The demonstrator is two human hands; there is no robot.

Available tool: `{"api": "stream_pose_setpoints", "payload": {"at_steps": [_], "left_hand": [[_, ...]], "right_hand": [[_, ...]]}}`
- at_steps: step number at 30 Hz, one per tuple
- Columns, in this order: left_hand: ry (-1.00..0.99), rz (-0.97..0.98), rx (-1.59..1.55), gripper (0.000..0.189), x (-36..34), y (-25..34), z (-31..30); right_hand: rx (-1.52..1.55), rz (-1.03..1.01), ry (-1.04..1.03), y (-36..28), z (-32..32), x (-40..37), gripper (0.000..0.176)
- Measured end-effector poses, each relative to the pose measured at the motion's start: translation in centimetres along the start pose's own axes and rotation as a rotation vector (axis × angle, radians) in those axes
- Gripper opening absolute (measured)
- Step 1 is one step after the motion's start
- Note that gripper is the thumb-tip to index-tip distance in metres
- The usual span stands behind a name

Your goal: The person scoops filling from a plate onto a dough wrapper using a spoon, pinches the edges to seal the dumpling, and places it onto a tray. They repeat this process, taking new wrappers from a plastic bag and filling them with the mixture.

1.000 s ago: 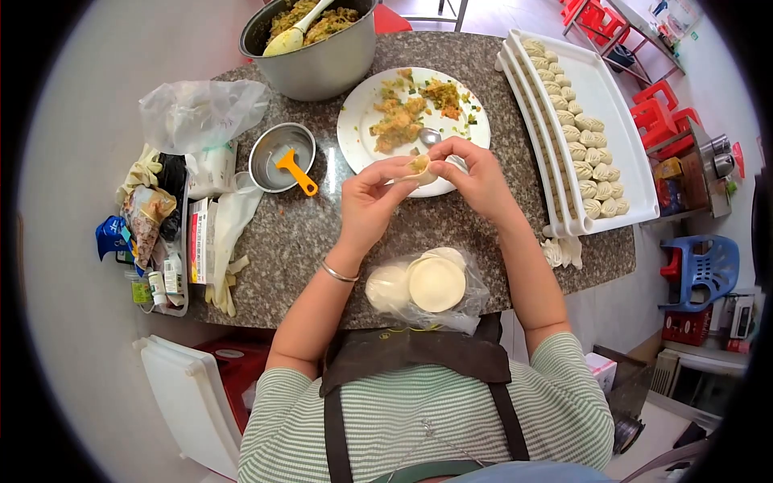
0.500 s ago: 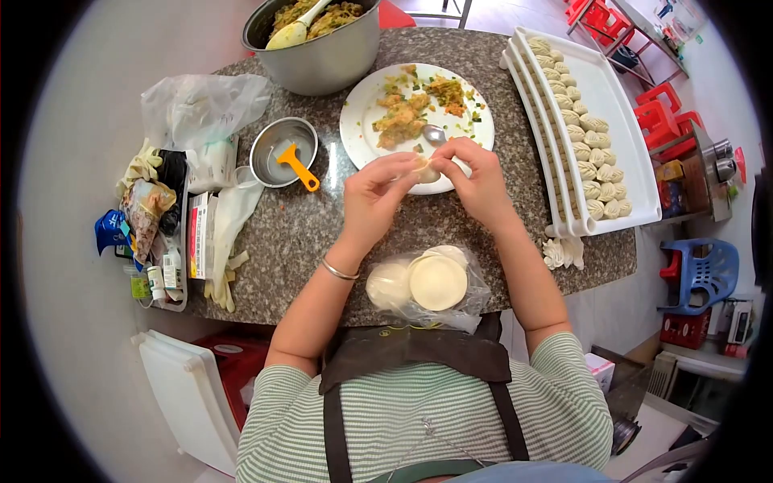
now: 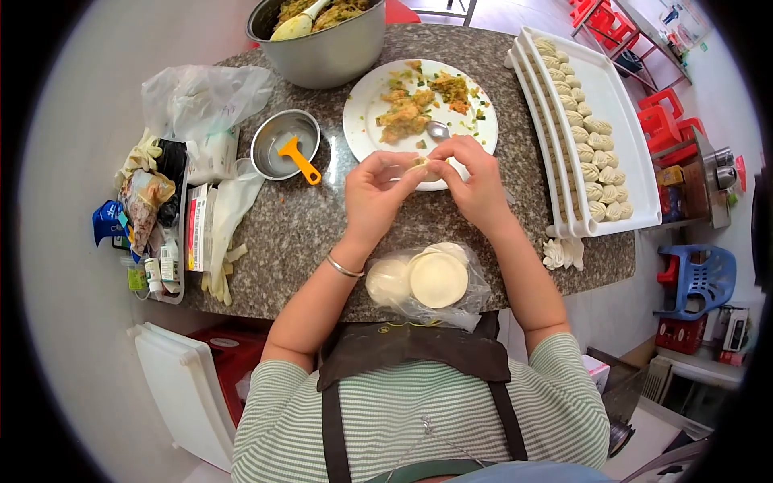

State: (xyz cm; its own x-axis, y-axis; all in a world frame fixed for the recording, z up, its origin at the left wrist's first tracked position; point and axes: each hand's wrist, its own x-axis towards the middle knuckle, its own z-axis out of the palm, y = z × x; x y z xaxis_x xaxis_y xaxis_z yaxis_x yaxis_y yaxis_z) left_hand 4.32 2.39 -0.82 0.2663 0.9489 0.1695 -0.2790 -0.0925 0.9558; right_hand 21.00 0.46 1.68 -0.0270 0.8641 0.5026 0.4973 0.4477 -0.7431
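Note:
Between my fingertips, over the near rim of a white plate, is a small dumpling, mostly hidden by the fingers. My left hand supports it with thumb and fingers. From the other side my right hand pinches its edge. Chopped filling lies on the plate, with a metal spoon beside it. Closer to my body, a stack of round wrappers rests in a clear plastic bag.
Stacked white trays with rows of pleated dumplings stand at the right. A pot of filling is at the back. Left are a metal bowl with an orange-handled peeler, a plastic bag and a glove box.
Both hands stay together at the plate's near edge, with small finger shifts on the dumpling. The whole view has moved slightly.

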Motion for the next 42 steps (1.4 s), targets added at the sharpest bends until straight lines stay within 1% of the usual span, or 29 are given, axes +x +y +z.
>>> {"api": "stream_pose_setpoints", "payload": {"at_steps": [1,2,3,5,7,8,9,12,14,16,17,19,23,25,28,29,31,34,36,37,40,42], "left_hand": [[0.001,0.0,-0.001,0.021,0.0,0.2,0.1],[0.018,-0.053,-0.063,0.02,0.0,0.4,0.2],[0.036,-0.106,-0.125,0.02,0.0,0.6,0.2],[0.014,-0.108,-0.129,0.018,0.0,0.4,0.0],[-0.006,-0.109,-0.136,0.016,0.1,0.2,-0.1],[-0.021,-0.065,-0.122,0.013,0.1,0.0,-0.1],[-0.037,-0.022,-0.108,0.011,0.1,-0.1,-0.1],[-0.068,0.025,-0.105,0.013,0.0,-0.2,-0.1],[-0.056,-0.006,-0.113,0.014,-0.1,-0.1,0.0],[-0.049,-0.036,-0.12,0.016,-0.2,-0.1,0.2],[-0.024,-0.012,-0.144,0.017,-0.2,-0.3,0.3],[0.003,0.011,-0.167,0.018,-0.2,-0.3,0.5],[0.043,0.048,-0.144,0.019,-0.2,-0.1,0.6],[0.043,0.056,-0.134,0.019,-0.2,-0.1,0.7],[0.075,0.013,-0.163,0.018,-0.3,-0.2,0.6],[0.046,0.017,-0.152,0.017,-0.3,-0.5,0.4],[0.022,0.021,-0.143,0.016,-0.3,-0.7,0.1],[0.0,0.02,-0.093,0.015,-0.3,-0.6,0.2],[-0.017,0.088,-0.092,0.013,-0.3,-0.4,0.4],[-0.019,0.084,-0.09,0.013,-0.3,-0.4,0.4],[-0.014,0.059,-0.096,0.012,-0.5,-0.6,0.5],[0.024,-0.005,-0.1,0.011,-0.5,-0.6,0.5]], "right_hand": [[-0.061,-0.044,0.031,0.1,0.0,0.0,0.01],[-0.062,-0.044,0.029,0.1,0.0,0.0,0.01],[-0.041,-0.019,0.039,0.2,0.0,0.0,0.01],[-0.02,0.006,0.046,0.3,-0.3,0.0,0.01],[0.097,0.142,-0.065,0.1,-0.8,0.2,0.01],[0.096,0.144,-0.069,0.0,-0.9,0.3,0.01],[0.091,0.127,-0.061,-0.2,-0.9,0.5,0.01],[0.061,0.085,-0.06,-0.2,-1.0,0.5,0.01],[0.039,0.06,-0.069,-0.2,-0.8,0.3,0.01],[0.008,0.055,-0.011,-0.2,-0.3,0.0,0.01],[0.008,0.056,-0.009,-0.1,-0.1,-0.1,0.01],[0.005,-0.002,0.019,0.1,0.2,-0.1,0.009],[-0.008,-0.011,0.0,-0.3,0.3,-0.1,0.007],[-0.043,-0.04,0.077,-0.1,0.4,-0.2,0.007],[0.001,0.007,0.112,0.2,0.5,-0.3,0.007],[0.0,0.007,0.11,0.1,0.3,-0.3,0.007],[0.135,0.157,-0.011,-0.1,-0.3,-0.2,0.007],[0.124,0.158,-0.05,-0.4,-0.9,0.3,0.008],[0.101,0.126,-0.056,-0.5,-1.0,0.3,0.009],[0.079,0.092,-0.063,-0.5,-0.9,0.3,0.009],[0.058,0.081,-0.065,-0.4,-0.8,0.1,0.01],[0.036,0.069,-0.042,-0.2,-0.4,-0.1,0.01]]}}
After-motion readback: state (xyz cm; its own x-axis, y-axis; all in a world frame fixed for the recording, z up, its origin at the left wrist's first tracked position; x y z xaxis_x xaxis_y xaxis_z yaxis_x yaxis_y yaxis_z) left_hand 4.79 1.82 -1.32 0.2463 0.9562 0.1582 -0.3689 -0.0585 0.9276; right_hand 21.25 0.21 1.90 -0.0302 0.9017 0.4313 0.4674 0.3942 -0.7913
